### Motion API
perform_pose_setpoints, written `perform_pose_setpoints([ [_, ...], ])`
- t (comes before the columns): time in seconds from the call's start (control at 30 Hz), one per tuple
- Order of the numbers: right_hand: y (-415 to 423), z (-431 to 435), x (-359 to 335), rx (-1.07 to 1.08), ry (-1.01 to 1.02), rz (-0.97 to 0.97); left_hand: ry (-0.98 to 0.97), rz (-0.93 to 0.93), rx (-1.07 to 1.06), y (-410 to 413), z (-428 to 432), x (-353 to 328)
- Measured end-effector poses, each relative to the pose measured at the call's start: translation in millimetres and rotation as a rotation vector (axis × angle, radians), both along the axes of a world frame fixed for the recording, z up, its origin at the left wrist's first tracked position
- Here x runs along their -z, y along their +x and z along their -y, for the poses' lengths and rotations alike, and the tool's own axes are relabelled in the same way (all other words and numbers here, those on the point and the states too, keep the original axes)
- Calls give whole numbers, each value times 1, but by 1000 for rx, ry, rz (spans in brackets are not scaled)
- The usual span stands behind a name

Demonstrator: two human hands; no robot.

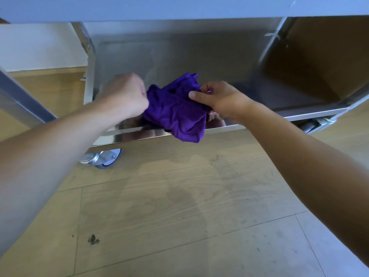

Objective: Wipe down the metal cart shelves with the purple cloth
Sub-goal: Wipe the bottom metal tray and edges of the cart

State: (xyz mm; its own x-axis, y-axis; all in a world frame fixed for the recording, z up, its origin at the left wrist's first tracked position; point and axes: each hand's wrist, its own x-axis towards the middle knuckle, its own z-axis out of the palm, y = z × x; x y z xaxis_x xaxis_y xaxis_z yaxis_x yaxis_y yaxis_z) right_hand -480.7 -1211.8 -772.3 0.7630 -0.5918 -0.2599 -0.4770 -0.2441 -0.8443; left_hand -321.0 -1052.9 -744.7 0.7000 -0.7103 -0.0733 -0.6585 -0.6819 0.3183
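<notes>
Purple cloth (175,110) is held bunched between both hands, just above the near rim of the lowest shelf (199,62) of the metal cart, and one corner is draped down over that rim. The left hand (127,94) is curled into a fist at the cloth's left edge. Fabric appears to be gripped inside it, though the detail is softened by blur. The right hand (219,100) is closed in a pinch, with thumb and fingertips clamped on the cloth's right side.

The step in hand is judged to be a regathering of the cloth, not wiping proper — nothing is pressed flat on the metal. For the next move, the wad would need to be settled under one palm, lowered onto the shelf surface and swept toward the far wall and corners.

Overhead, the underside of the upper shelf (179,9) is seen. A caster (103,158) is visible at the near left, on the wooden floor (179,196).
</notes>
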Motion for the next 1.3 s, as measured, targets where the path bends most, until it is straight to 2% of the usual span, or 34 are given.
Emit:
perform_pose_setpoints([
  [0.1,7,-4,8,37,18,32,195,-37,-22,7,-7,-5],
  [0.17,9,-5,10,47,-36,28,133,-12,-22,1,-1,-1],
  [0.27,11,-7,9,-1,-56,66,-83,-50,69,-11,13,12],
  [0.4,11,-10,8,-62,37,237,-42,-195,150,-17,18,14],
  [0.53,14,-3,11,53,-2,347,44,-142,84,-11,11,-5],
  [0.6,13,-1,14,116,-76,340,38,-131,67,-3,8,-8],
  [0.7,8,-4,17,64,-21,291,54,-230,106,5,0,-2],
  [0.87,2,-8,-3,-220,-93,-49,120,-470,310,9,-12,3],
  [0.97,0,-11,-10,-366,-204,-184,218,-405,341,13,-20,2],
  [1.03,2,-11,-9,-357,-324,-234,171,-297,325,13,-21,5],
  [1.1,4,-8,-8,-338,-497,-242,90,-140,290,12,-20,4],
  [1.17,5,-6,-9,-348,-616,-178,5,-61,299,12,-20,-2],
  [1.23,5,-5,-15,-347,-549,-83,-77,-95,306,9,-22,-12],
  [1.3,2,-7,-26,-322,-393,-46,-146,-191,250,7,-25,-22],
])
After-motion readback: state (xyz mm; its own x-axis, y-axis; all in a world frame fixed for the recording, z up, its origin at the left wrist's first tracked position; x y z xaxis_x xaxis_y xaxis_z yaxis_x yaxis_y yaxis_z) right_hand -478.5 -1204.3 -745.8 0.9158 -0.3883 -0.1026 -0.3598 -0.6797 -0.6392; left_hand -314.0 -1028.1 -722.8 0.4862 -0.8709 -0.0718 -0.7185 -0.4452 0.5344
